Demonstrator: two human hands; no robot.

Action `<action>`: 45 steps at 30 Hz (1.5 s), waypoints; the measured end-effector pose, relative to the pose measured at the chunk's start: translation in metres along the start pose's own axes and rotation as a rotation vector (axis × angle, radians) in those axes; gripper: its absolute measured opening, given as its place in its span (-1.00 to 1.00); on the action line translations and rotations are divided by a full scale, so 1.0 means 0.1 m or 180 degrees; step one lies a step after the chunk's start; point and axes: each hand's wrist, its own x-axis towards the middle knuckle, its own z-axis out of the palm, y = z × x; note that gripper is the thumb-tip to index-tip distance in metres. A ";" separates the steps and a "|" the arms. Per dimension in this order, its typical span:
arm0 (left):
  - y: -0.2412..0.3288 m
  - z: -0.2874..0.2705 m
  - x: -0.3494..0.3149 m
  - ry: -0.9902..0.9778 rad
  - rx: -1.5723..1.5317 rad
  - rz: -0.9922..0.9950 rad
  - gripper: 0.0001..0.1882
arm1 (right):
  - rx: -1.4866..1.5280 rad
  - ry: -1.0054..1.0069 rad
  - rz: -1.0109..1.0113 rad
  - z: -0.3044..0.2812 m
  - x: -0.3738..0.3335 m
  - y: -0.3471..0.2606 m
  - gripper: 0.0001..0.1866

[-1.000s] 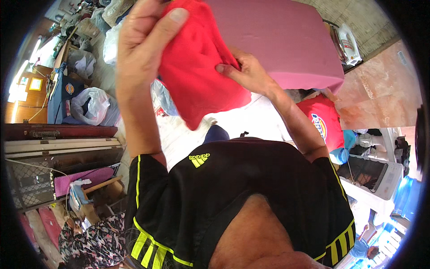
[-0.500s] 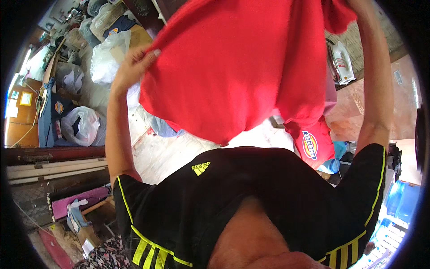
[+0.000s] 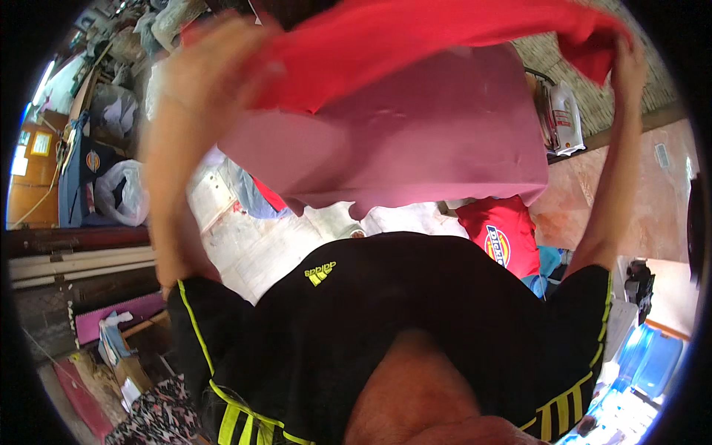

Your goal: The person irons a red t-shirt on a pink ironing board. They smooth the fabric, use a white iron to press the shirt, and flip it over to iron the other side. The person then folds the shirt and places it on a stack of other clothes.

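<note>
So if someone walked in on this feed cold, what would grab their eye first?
The red cloth stretched wide across the top, its ends gripped by the left hand and the right hand. Right beneath it lies a pink padded table, filling the middle. Lower right of that, a second red garment lies folded, and an iron stands at the table's right end.

The red garment (image 3: 415, 44) is soft matt cloth, thin enough to ripple where it hangs. The table (image 3: 415, 141) wears a smooth pink cloth cover, matt, with faint creases. The red shirt (image 3: 504, 233) below it is matt knit with a glossier printed patch. The white bag (image 3: 122, 194) is thin, shiny, crinkled plastic. The floor (image 3: 259, 245) looks hard, pale and scuffed.
</note>
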 end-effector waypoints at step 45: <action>0.41 2.83 -0.90 -0.0618 -0.1911 -0.0888 -0.87 | 0.1281 -0.2476 0.0494 0.99 -3.25 -2.71 -0.63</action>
